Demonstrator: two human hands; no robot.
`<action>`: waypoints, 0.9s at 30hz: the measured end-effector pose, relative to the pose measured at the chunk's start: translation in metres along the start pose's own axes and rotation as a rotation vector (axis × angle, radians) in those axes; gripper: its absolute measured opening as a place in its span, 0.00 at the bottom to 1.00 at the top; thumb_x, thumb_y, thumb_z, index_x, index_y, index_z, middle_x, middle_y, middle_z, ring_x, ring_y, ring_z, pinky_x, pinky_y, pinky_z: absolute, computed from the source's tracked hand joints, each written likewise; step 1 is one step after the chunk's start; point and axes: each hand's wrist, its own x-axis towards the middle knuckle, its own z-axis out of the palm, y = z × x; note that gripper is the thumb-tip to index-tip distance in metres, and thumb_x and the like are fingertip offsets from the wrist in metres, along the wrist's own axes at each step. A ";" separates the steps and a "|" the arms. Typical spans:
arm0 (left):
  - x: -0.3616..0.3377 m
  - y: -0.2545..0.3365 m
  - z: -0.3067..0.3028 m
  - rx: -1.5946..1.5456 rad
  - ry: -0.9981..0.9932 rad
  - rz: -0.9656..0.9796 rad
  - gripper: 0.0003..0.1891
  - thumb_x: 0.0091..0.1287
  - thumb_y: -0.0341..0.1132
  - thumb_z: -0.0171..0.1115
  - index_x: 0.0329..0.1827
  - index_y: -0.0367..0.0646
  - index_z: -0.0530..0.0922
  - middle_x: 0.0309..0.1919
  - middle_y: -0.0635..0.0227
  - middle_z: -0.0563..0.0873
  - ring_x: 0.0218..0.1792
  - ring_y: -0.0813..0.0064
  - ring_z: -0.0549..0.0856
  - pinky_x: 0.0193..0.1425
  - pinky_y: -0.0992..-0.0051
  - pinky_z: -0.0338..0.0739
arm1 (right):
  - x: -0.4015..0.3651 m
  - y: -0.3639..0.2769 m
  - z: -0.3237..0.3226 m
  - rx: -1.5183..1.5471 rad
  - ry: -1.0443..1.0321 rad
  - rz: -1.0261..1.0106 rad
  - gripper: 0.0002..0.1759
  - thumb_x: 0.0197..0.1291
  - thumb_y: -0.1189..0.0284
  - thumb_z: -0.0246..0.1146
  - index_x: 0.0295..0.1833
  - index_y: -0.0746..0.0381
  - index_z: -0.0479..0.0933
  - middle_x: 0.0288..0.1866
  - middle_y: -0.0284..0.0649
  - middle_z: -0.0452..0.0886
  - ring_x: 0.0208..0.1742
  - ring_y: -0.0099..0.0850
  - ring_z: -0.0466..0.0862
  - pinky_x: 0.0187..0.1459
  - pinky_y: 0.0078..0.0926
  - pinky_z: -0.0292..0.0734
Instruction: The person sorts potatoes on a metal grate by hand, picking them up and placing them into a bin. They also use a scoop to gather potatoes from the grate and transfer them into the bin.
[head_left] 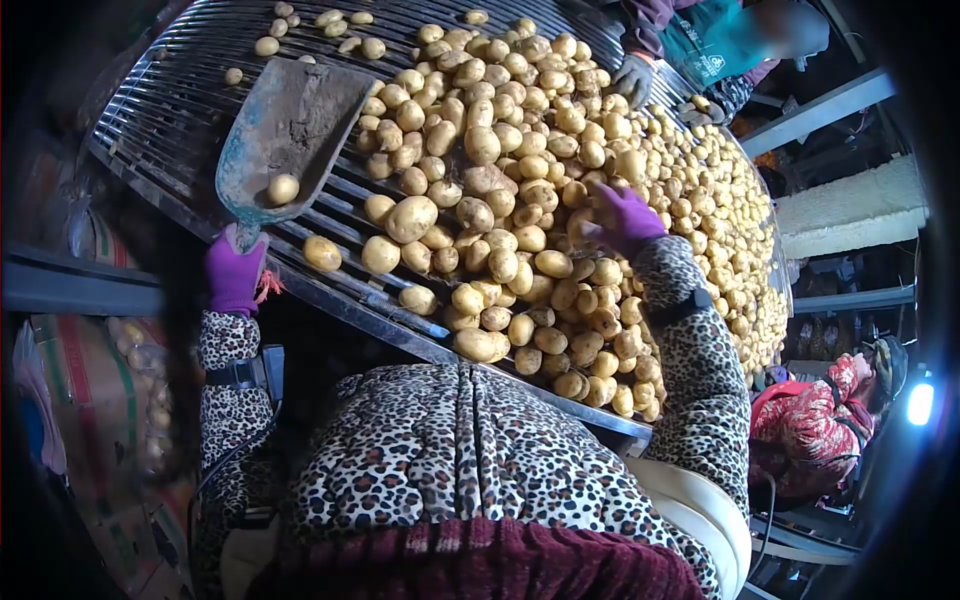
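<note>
In the head view, my left hand [234, 270], in a purple glove, is closed around the handle of a wide, worn scoop [240, 170]. Dry soil [310, 125] and a single potato [283, 189] lie in the scoop, which rests over the metal bars. My right hand [625, 220], also gloved in purple, reaches into the heap of potatoes [490, 190]. Its fingers are apart and touch the potatoes; no potato is clearly gripped.
The barred metal grading table [170, 110] spreads out before me. Across it, a person's grey-gloved hand [635, 80] touches potatoes. Another person in red patterned clothing [810, 425] is at the right. Sacks [90, 390] stand at left; a metal beam [820, 110] crosses upper right.
</note>
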 end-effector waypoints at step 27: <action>0.003 0.003 0.000 -0.095 -0.103 -0.031 0.18 0.56 0.39 0.73 0.42 0.36 0.80 0.33 0.51 0.86 0.37 0.55 0.88 0.40 0.63 0.81 | 0.009 -0.180 0.044 0.155 0.063 -0.610 0.22 0.60 0.60 0.62 0.57 0.57 0.77 0.45 0.51 0.83 0.50 0.49 0.83 0.52 0.42 0.79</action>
